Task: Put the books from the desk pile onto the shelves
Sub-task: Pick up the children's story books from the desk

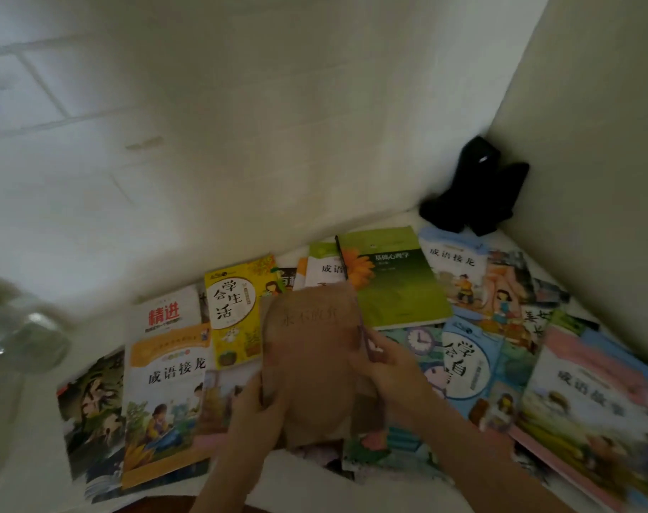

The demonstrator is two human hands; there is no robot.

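Many books lie spread flat over the white desk (pixel 307 479). In the middle, both hands hold a brown book (pixel 311 349) with faint dark characters, lifted slightly above the others. My left hand (pixel 257 420) grips its lower left edge. My right hand (pixel 385 361) grips its right edge. Around it lie a yellow book (pixel 237 309), a green book with an orange flower (pixel 392 279), an orange-banded picture book (pixel 167 401), a white book with red characters (pixel 165 316) and a light blue book (pixel 463 368). No shelves are in view.
A black cloth-like object (pixel 477 190) sits in the far right corner where two white walls meet. A blurred clear glass container (pixel 15 327) stands at the left. More picture books (pixel 589 409) overlap along the right edge of the desk.
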